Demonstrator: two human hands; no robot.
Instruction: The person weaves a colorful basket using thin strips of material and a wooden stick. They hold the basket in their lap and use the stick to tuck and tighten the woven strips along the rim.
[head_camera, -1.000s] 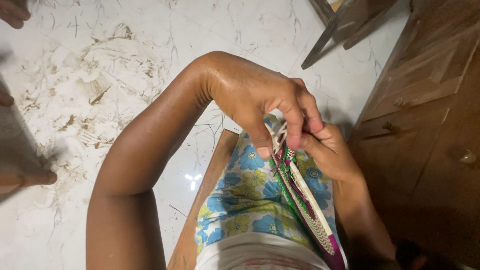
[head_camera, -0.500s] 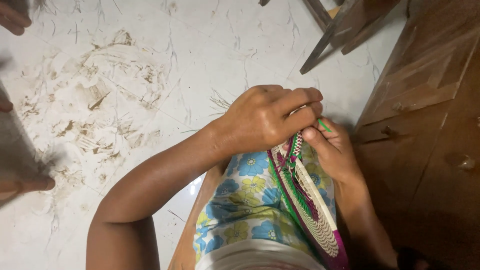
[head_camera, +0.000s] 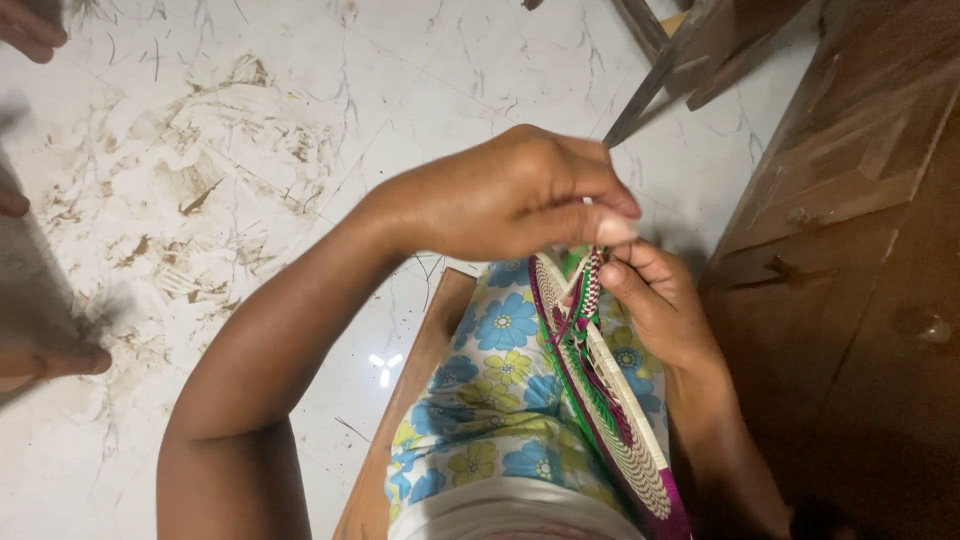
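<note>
Your left hand (head_camera: 510, 195) and right hand (head_camera: 650, 300) pinch the woven mat's (head_camera: 600, 400) top rim; it looks light and bendy, so grip that edge.

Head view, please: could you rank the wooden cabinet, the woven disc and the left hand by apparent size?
1. wooden cabinet, partly cut off by the frame.
2. woven disc, seen nearly edge-on.
3. left hand, though nearness to the camera inflates it.

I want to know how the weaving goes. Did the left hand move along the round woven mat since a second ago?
Cannot tell. The left hand pinches the top edge of the round purple, green and white woven mat, as before; the wooden cabinet shifts too, so the camera moved.
</note>
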